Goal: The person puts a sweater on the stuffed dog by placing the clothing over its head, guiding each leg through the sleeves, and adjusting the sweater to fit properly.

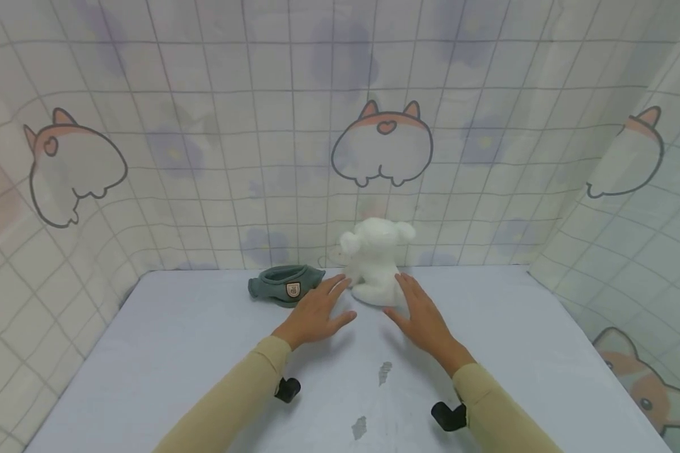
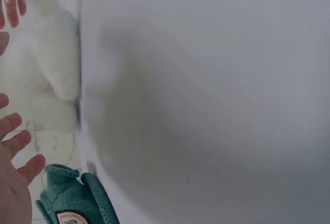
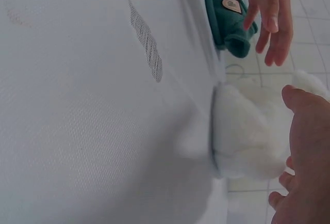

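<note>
A white plush toy (image 1: 376, 251) with round ears sits upright at the back of the table. To its left lies a small green knitted doll sweater (image 1: 272, 286) with a badge on its front. My left hand (image 1: 315, 313), fingers straight and spread, is between the sweater and the toy. On the toy's other side is my right hand (image 1: 422, 318), its fingers likewise extended. Whether the fingertips touch the toy I cannot tell. Both wrist views show the toy (image 2: 54, 53) and the green sweater (image 3: 227, 15), partly cut off in the left one.
A white cloth covers the table (image 1: 175, 352), with two grey worn patches (image 1: 359, 428) toward the front. Behind and at both sides hangs a gridded curtain (image 1: 215, 126) printed with corgis. Black wrist devices (image 1: 450, 416) jut from beneath both sleeves.
</note>
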Demonstrator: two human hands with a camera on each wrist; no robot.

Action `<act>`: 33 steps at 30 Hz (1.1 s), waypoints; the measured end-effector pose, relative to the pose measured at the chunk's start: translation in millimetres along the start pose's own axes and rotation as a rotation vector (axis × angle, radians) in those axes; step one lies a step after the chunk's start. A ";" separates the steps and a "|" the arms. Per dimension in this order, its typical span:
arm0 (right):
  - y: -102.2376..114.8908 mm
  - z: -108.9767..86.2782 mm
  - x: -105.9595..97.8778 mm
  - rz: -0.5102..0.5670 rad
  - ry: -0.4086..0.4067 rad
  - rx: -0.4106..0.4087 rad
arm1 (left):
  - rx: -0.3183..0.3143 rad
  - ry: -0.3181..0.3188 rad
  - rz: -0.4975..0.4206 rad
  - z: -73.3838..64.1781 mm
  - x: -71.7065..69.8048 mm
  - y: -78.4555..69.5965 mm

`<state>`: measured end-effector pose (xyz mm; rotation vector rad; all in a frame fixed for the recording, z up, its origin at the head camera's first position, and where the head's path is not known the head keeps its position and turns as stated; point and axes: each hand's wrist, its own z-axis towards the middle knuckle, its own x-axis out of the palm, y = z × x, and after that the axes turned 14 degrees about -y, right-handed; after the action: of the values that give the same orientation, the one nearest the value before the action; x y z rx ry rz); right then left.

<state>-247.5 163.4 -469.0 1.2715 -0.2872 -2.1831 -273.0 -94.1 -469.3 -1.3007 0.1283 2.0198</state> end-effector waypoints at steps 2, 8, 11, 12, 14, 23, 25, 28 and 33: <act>-0.9 1.1 0.9 0.011 -0.011 0.005 | -0.006 0.003 -0.001 1.0 1.5 -0.3; -4.8 4.2 4.4 0.034 -0.011 0.040 | -0.030 0.019 0.007 5.6 5.7 -0.2; -5.4 5.4 5.8 0.043 -0.002 0.061 | -0.057 0.027 0.001 7.3 7.5 -0.1; -5.1 5.8 5.8 0.047 0.005 0.072 | -0.065 0.031 0.002 7.7 8.1 0.1; -4.7 6.6 6.6 0.050 0.012 0.089 | -0.075 0.032 -0.003 8.3 9.5 0.7; -8.3 10.7 14.4 0.067 0.011 0.115 | -0.139 0.044 -0.045 15.3 20.5 6.0; -9.6 11.6 16.1 0.071 0.009 0.120 | -0.168 0.046 -0.081 17.8 22.7 6.2; -11.0 13.0 18.1 0.079 0.004 0.126 | -0.218 0.046 -0.145 21.2 24.7 5.3; -12.7 15.9 22.1 0.103 -0.017 0.117 | -0.276 0.041 -0.211 25.8 25.8 3.7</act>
<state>-274.1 159.0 -482.5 1.2719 -0.4825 -2.1175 -300.7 -72.2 -479.2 -1.4585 -0.2675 1.8772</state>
